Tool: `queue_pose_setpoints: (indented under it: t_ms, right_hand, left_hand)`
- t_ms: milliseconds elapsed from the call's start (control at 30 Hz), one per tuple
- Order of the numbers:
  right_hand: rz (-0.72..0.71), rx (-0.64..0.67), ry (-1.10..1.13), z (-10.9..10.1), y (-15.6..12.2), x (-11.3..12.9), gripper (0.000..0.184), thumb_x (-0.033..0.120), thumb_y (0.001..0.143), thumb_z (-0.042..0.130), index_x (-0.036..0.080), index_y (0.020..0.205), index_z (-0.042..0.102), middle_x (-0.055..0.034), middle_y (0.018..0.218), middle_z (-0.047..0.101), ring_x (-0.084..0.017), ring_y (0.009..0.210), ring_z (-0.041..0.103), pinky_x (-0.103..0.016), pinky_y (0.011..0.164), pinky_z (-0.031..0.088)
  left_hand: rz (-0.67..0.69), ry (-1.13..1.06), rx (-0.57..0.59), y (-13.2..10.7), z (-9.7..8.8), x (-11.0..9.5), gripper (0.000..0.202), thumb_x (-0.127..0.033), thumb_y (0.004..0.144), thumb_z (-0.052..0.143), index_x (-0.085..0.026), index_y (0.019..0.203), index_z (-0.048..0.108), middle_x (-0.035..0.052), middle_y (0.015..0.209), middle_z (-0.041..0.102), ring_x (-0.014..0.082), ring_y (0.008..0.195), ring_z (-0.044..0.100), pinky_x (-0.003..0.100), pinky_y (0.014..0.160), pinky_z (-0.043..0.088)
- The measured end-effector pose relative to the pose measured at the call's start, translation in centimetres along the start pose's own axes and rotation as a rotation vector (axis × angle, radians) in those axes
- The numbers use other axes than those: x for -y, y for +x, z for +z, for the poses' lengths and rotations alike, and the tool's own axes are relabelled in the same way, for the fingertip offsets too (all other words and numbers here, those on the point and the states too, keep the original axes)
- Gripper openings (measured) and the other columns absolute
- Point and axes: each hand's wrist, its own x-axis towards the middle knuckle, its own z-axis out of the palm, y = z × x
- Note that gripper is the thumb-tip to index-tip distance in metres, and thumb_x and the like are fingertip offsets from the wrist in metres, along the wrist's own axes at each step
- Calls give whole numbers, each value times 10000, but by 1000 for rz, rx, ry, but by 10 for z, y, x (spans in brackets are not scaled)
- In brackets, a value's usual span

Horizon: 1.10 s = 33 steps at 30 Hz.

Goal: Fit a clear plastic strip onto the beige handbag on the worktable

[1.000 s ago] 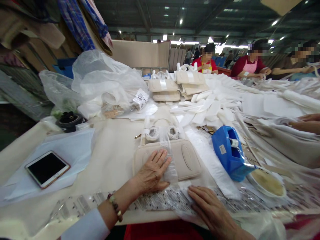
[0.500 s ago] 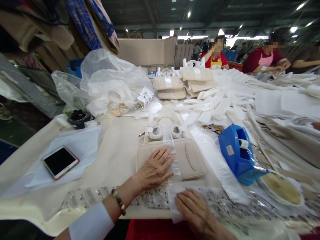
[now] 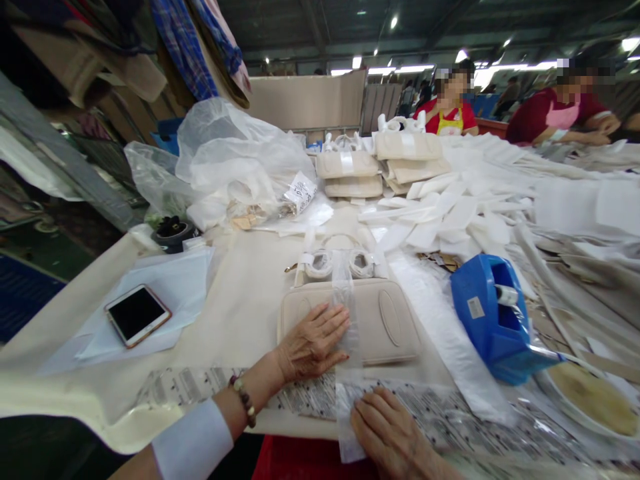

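Beige bag (image 3: pixel 377 320) lies flat on the worktop (image 3: pixel 240 293), directly in front of the person, with its long side across the view. Two wrapped handle loops (image 3: pixel 320 274) lie just beyond its far edge, apparently laid outward so that the bag's face is free. A translucent plastic strip (image 3: pixel 355 347) crosses the middle of the bag, from between the loops to past its near edge.

Left hand (image 3: pixel 314 343): palm down, flat, fingers extended and close together, gripping nothing. It rests on the bag, with its fingertips at the strip. This placement probably steadies the bag and limits shift of the strip.

Right hand (image 3: pixel 387 423): at the strip's near end, below the bag, fingers bent over the strip's side. The thumb is hidden, so whether it pinches the strip or only presses on it cannot be told. The position suits control of the loose end.

A printed clear film (image 3: pixel 183 387) runs along the near edge of the worktop, partly below both hands. The blue tape dispenser (image 3: pixel 473 323) stands to the right, apart from the bag, seemingly within easy reach of the right hand.
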Motion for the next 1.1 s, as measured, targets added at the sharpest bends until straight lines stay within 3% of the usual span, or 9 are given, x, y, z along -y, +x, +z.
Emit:
queue_pose_setpoints:
  t_ms: [200, 367, 500, 700, 800, 967, 1100]
  right_hand:
    - [16, 39, 30, -3, 3, 0, 472, 99, 962, 136, 109, 919, 606, -66, 753, 626, -185, 718, 534, -340, 818, 401]
    - [15, 149, 110, -11, 10, 0, 463, 117, 966, 148, 132, 808, 583, -55, 687, 572, -183, 657, 488, -331, 720, 406]
    - [-18, 217, 114, -15, 12, 3, 360, 76, 940, 257, 146, 777, 571, -52, 677, 557, -182, 644, 469, -337, 704, 401]
    - [-81, 157, 80, -7, 7, 8, 369, -14, 888, 275, 125, 770, 596, -36, 636, 549, -168, 596, 462, -333, 683, 392]
    - [-102, 154, 54, -16, 12, 6, 386, -15, 896, 267, 133, 751, 593, -26, 616, 540, -162, 582, 460, -329, 692, 395]
    - [-49, 217, 109, -48, 51, -22, 386, 60, 938, 236, 131, 855, 606, -52, 656, 559, -180, 638, 474, -328, 668, 393]
    - [24, 131, 173, -39, 81, -63, 422, 129, 975, 224, 139, 756, 585, -38, 645, 526, -156, 606, 431, -292, 592, 335]
  left_hand:
    - [-11, -33, 83, 0, -3, -2, 603, -500, 863, 510, -48, 1260, 466, 201, 1317, 506, 313, 1266, 420, 487, 1072, 272]
    - [-19, -43, 175, 1, -8, 0, 684, -512, 773, 642, -101, 1287, 457, 202, 1347, 474, 329, 1275, 406, 497, 1055, 280]
    - [-6, -59, 219, 4, -9, 4, 688, -510, 770, 643, -96, 1287, 458, 205, 1355, 464, 328, 1273, 405, 499, 1044, 290]
    - [12, -60, 172, 2, -4, 6, 689, -540, 763, 635, -107, 1274, 473, 198, 1337, 481, 322, 1258, 415, 485, 1043, 285]
    - [11, -50, 134, -1, -2, 4, 676, -545, 784, 605, -107, 1279, 464, 191, 1338, 477, 318, 1261, 404, 487, 1049, 266]
    - [44, -72, 111, -2, -6, 0, 501, -436, 895, 479, -95, 1261, 469, 129, 1282, 541, 273, 1261, 400, 486, 1093, 184]
    - [64, -127, 137, -1, -11, 0, 340, -281, 878, 445, -120, 1157, 556, 109, 1298, 522, 249, 1266, 394, 440, 1098, 213]
